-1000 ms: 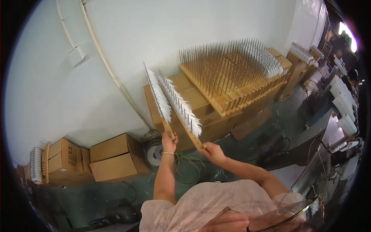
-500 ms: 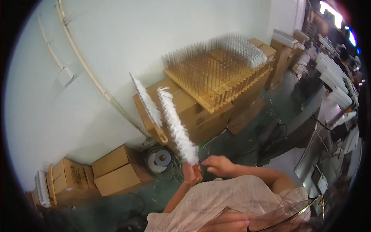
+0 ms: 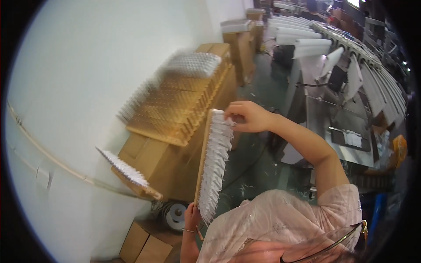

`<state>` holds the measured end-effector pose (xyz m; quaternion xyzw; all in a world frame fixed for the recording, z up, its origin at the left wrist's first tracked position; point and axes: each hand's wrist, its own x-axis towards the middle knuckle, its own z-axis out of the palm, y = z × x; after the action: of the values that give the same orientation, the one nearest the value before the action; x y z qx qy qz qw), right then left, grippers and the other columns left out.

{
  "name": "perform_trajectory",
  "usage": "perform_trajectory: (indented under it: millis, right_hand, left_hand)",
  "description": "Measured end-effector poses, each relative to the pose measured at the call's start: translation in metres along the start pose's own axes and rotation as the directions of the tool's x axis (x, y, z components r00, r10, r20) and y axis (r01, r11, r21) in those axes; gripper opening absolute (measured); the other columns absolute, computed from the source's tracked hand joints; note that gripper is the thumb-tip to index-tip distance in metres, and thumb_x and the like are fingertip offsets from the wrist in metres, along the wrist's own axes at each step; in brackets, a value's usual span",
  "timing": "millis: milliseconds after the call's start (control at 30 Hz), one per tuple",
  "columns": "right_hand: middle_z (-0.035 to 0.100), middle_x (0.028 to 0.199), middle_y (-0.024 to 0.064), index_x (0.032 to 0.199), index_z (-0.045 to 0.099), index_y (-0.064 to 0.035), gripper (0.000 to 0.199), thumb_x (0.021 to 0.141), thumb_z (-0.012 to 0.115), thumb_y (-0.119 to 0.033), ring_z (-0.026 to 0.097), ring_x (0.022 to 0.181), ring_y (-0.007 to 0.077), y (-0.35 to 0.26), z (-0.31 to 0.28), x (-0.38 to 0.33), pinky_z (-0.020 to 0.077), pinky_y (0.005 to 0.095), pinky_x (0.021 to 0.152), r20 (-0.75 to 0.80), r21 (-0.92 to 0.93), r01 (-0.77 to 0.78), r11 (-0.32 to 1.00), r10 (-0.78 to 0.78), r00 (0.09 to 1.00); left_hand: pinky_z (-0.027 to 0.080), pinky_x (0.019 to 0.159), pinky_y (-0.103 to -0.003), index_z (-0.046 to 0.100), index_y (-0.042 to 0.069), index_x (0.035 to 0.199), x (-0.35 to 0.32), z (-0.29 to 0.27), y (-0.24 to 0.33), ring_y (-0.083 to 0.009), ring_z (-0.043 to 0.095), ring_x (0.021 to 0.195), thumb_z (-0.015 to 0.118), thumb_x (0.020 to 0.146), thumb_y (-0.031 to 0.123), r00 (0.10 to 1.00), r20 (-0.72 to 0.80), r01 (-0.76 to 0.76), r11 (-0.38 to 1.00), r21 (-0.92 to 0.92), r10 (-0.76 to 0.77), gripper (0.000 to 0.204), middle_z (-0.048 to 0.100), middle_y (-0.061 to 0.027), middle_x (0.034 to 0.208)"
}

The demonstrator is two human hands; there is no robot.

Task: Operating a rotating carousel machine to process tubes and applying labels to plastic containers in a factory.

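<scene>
A long wooden strip, densely lined on one side with white pieces [image 3: 215, 162], stands tilted in front of me; what the white pieces are I cannot make out. My left hand [image 3: 191, 216] is closed around its lower end. At the upper end my right hand [image 3: 250, 116] has its fingers bent in a pinch against the white pieces. A similar strip with white pieces [image 3: 127, 170] rests near the left end of the cardboard boxes by the wall. On those boxes lie wooden strips with upright pegs [image 3: 164, 111], some at the far end topped in white.
Cardboard boxes [image 3: 175, 168] carry the peg strips along the wall. A wire spool [image 3: 177, 213] and an open carton [image 3: 146, 247] are on the floor near my left hand. To the right stands a metal table [image 3: 337, 127] beside a machine with rows of white rolls [image 3: 307, 48].
My view has turned right. The held strip has swung more upright, showing its wooden edge. My right hand has moved up from near the lower end to the strip's upper end.
</scene>
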<state>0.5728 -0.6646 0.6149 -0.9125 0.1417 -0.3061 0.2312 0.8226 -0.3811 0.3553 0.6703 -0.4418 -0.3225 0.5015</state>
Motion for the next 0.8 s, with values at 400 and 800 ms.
perform_trajectory:
  millis: [400,800]
  right_hand:
    - [0.037,0.052,0.0051,0.053,0.037,-0.0064,0.031,0.061,0.067,-0.01,0.039,0.047,0.0186,-0.013,-0.114,-0.306,0.0285,0.0292,0.043,-0.723,-0.321,-0.403,0.857,0.053,0.689]
    - [0.036,0.05,0.0062,0.05,0.034,-0.0044,0.029,0.057,0.061,0.001,0.037,0.044,0.0186,-0.043,-0.228,-0.535,0.0259,0.0285,0.042,-0.936,-0.321,-0.75,0.579,-0.073,0.344]
  left_hand:
    - [0.048,0.08,-0.044,0.04,0.007,0.119,0.15,0.069,0.133,-0.0366,0.048,0.106,0.066,0.067,0.008,0.502,0.773,0.362,0.718,-0.595,0.388,0.059,0.043,-0.0228,0.119]
    - [0.049,0.051,-0.029,0.048,0.004,0.105,0.178,0.377,0.253,-0.0254,0.06,0.07,0.046,0.089,0.03,0.609,0.671,0.377,0.59,-0.714,0.423,0.031,0.058,-0.0113,0.093]
